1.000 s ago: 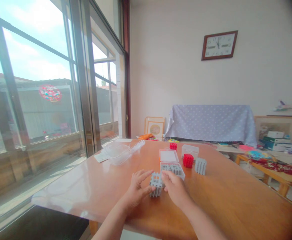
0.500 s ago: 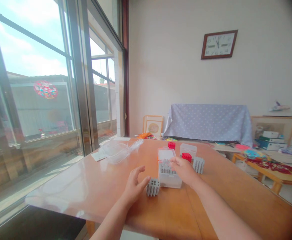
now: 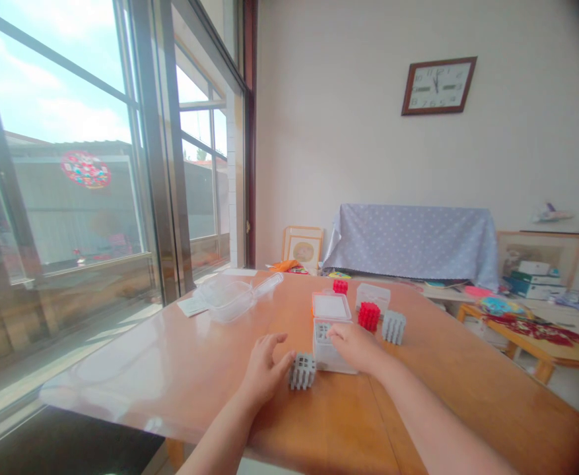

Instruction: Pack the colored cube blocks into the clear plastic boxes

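Note:
My right hand (image 3: 356, 344) is at the top of a clear plastic box (image 3: 333, 359), its fingers closed at a grey slotted block (image 3: 322, 331) that sits inside the rim. The fingertips are partly hidden. The box's lid (image 3: 331, 305) stands open behind it. On the table, my left hand (image 3: 266, 367) has its fingers apart and holds nothing. Its thumb is close beside a second grey block (image 3: 302, 372); I cannot tell if they touch. To the right of the box stand a red block (image 3: 369, 317) and another grey block (image 3: 394, 328).
A smaller red block (image 3: 340, 286) and a clear open container (image 3: 372, 298) are farther back on the wooden table (image 3: 418, 396). Clear plastic trays (image 3: 224, 300) and a white paper (image 3: 192, 307) lie at the left near the window.
My right hand has moved down and slightly left, bringing the grey block from above the box down into it. More of the red block shows. My left hand has stayed nearly still.

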The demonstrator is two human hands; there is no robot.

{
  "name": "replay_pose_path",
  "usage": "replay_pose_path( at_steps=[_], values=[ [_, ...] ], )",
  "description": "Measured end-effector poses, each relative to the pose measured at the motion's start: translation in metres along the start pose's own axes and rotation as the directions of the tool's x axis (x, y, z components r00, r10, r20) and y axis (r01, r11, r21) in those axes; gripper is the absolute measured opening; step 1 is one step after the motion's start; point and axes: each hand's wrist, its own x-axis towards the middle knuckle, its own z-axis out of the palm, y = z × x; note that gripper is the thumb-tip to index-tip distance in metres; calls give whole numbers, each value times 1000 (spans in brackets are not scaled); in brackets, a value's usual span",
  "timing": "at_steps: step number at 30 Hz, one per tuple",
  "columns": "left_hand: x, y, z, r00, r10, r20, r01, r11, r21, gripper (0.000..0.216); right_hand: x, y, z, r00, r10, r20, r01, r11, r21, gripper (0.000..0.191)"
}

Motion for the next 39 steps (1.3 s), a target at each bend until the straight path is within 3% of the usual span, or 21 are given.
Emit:
replay_pose_path(
  at_steps=[5,11,17,22,26,31,39],
  values=[
    [0,1,0,1000,3,13,-3,1000,14,35,-2,-6,-3,998,18,57,-15,999,-51,24],
    [-1,2,0,1000,1,1,-1,1000,14,34,-3,-9,-3,997,22,70,-24,999,33,23],
    [-1,5,-2,1000,-23,18,24,999,-33,32,-6,-20,-8,1000,4,-16,-3,1000,30,25],
    [-4,9,-6,988,-39,148,49,997,-60,39,-21,-40,-9,987,-41,-154,32,997,-63,29],
    [-5,14,-7,973,-21,228,21,1000,5,51,-34,-48,9,999,-7,-50,7,1000,-5,27],
    [-3,20,-9,956,14,294,-32,998,58,43,-44,-44,33,994,96,42,-96,995,-24,28],
    [-4,19,-11,966,55,252,-65,997,30,54,-49,-49,35,988,152,7,-152,988,20,33]
  ],
)
